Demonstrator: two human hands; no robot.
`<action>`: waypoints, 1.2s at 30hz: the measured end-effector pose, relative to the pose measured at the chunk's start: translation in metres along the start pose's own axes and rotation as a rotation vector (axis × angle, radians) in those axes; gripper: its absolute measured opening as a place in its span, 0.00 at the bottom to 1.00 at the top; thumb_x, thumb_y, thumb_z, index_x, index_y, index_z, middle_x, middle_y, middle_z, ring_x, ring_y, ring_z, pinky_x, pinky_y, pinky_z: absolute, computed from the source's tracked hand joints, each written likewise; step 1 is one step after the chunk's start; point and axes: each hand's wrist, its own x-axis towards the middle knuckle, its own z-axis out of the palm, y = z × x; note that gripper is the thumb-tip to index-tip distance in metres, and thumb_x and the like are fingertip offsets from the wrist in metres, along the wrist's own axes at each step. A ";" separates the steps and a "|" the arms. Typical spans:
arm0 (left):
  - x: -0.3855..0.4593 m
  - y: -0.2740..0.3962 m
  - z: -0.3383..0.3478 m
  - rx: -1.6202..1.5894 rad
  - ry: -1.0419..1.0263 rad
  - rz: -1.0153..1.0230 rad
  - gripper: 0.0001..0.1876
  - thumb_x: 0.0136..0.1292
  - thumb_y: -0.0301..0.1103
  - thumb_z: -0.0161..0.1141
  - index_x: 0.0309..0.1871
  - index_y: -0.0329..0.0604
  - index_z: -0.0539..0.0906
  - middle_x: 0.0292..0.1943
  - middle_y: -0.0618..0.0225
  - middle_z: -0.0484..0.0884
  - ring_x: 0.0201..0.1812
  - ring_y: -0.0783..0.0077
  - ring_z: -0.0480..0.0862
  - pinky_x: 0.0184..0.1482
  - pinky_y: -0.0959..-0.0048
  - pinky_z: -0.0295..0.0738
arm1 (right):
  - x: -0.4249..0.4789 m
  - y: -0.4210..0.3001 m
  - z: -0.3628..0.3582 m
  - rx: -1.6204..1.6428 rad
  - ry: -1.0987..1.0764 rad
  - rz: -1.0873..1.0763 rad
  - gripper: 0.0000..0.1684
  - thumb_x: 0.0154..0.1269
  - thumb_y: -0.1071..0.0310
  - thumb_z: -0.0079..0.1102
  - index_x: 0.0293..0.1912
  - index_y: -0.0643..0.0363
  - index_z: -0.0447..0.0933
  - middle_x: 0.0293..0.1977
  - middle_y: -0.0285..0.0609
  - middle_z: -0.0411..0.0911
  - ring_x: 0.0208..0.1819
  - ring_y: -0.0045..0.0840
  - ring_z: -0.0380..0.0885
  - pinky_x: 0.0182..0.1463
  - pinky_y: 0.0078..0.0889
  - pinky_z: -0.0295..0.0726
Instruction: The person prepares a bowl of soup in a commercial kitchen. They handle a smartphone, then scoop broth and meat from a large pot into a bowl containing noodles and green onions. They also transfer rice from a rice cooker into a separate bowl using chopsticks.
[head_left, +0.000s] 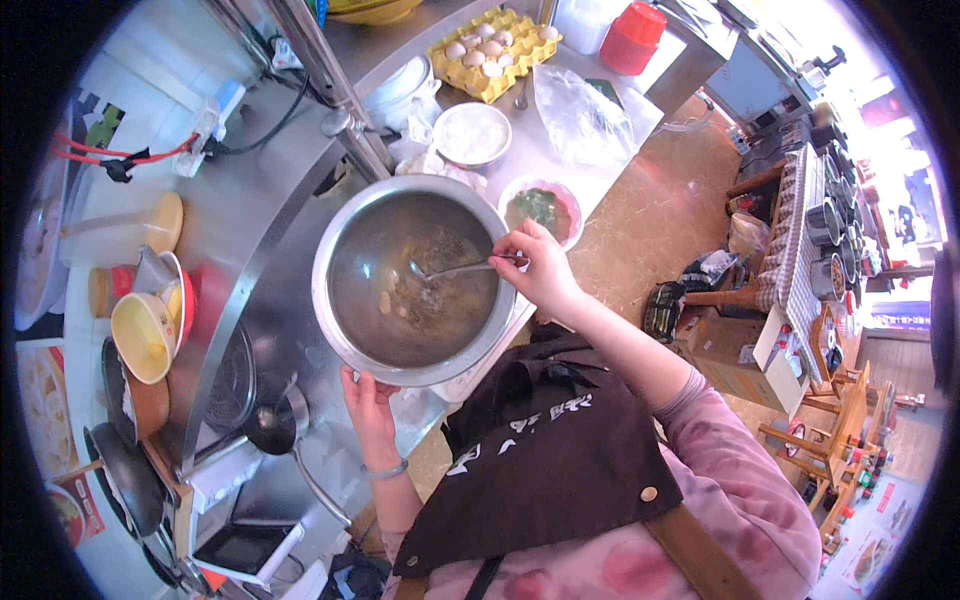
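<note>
A wide metal basin (324, 300) of brownish liquid lies in front of me, with pale bits and dark seasoning swirling in it. The handle of a metal spoon (457, 268) is pinched in my right hand (536, 266), over the basin's right side. The spoon's bowl dips into the liquid. My left hand (371, 405) grips the basin at its near rim, fingers partly hidden beneath it. Just beyond my right hand stands a bowl (574, 199) with chopped greens. Behind the basin is a round container (472, 135) of white contents.
A yellow egg tray (487, 86), a clear plastic bag (577, 120) and a red container (634, 37) occupy the counter's far end. A metal post (360, 142) rises behind the basin. At left are a black ladle (274, 427) and stacked bowls (142, 337). A cardboard box (742, 360) sits at right.
</note>
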 end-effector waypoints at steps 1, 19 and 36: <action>-0.002 -0.004 0.004 -0.106 0.076 -0.038 0.14 0.63 0.37 0.45 0.50 0.42 0.64 0.37 0.65 0.76 0.30 0.74 0.77 0.29 0.76 0.72 | -0.002 -0.003 -0.006 0.087 0.066 0.044 0.09 0.51 0.71 0.56 0.34 0.61 0.71 0.30 0.40 0.70 0.32 0.22 0.71 0.34 0.27 0.71; 0.002 -0.145 0.235 0.068 0.039 -0.491 0.24 0.63 0.40 0.46 0.58 0.39 0.59 0.48 0.57 0.71 0.43 0.63 0.77 0.49 0.67 0.72 | 0.112 0.345 -0.186 -0.152 0.455 0.164 0.30 0.49 0.60 0.60 0.51 0.64 0.66 0.41 0.50 0.72 0.41 0.32 0.72 0.45 0.30 0.71; 0.080 -0.156 0.294 -0.170 0.412 -0.213 0.25 0.56 0.18 0.40 0.59 0.43 0.59 0.51 0.62 0.68 0.46 0.66 0.75 0.44 0.69 0.76 | 0.154 0.226 -0.193 0.001 -0.037 -0.312 0.06 0.39 0.78 0.53 0.24 0.61 0.72 0.26 0.43 0.72 0.33 0.35 0.71 0.38 0.35 0.70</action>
